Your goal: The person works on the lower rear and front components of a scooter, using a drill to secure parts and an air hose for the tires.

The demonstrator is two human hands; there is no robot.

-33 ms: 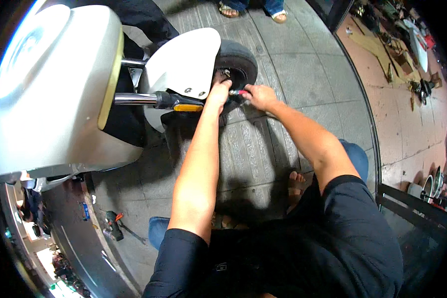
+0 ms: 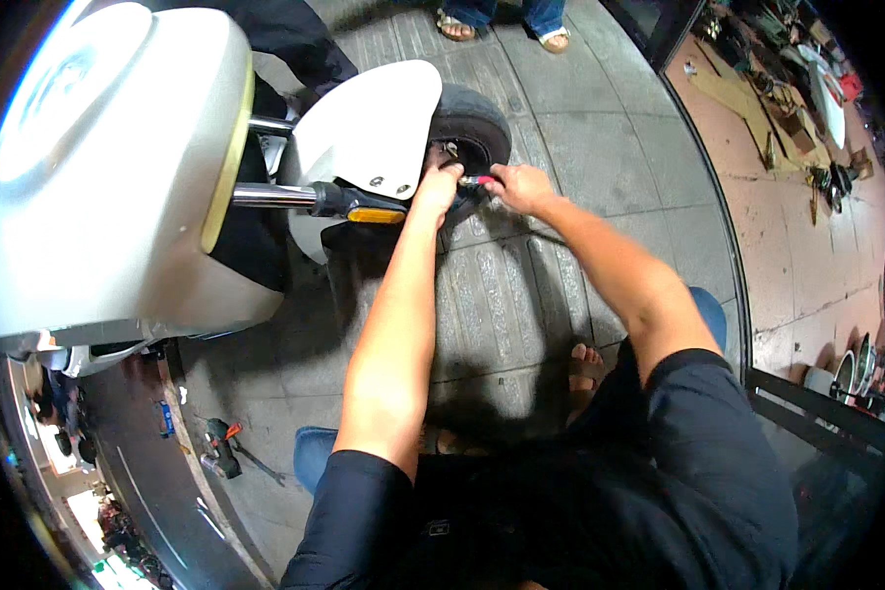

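The front of a white scooter (image 2: 118,197) fills the left side, with its white front fender (image 2: 364,128) over a black tyre (image 2: 477,123). My left hand (image 2: 436,189) is closed at the wheel's hub, beside the lower fork; its fingertips and whatever they grip are partly hidden. Just right of it, my right hand (image 2: 523,187) is wrapped round a tool with a red handle (image 2: 486,181). The tool points left toward my left hand and the hub; its tip is too small to make out. An orange reflector (image 2: 376,214) sits on the fork near my left wrist.
A cordless drill (image 2: 220,447) lies on the paving at lower left, near a blue object (image 2: 165,418) by the kerb. Another person's sandalled feet (image 2: 555,39) stand at the top. Tools and parts (image 2: 787,108) lie on cardboard over a tiled floor at right.
The whole view has shifted slightly. Both hands stay at the wheel hub, and the red-handled tool is still in my right hand.
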